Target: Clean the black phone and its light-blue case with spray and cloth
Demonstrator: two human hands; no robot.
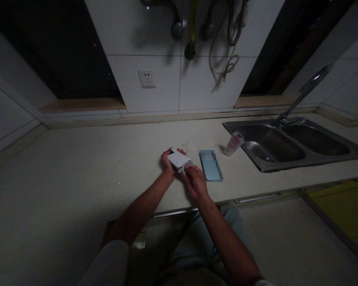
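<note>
My left hand (168, 162) is wrapped round a small white box-shaped device (179, 158), holding it just above the pale countertop (92, 167). My right hand (195, 180) is closed in a pinch at the device's near end, on a small white part or cable that I cannot make out. A light blue phone (210, 165) lies flat on the counter just right of my hands.
A white tube with a red band (233, 143) lies by the left edge of a steel double sink (265, 167) with a tap (304, 93). A wall socket (146, 78) and hanging hoses (223, 39) are on the tiled wall behind.
</note>
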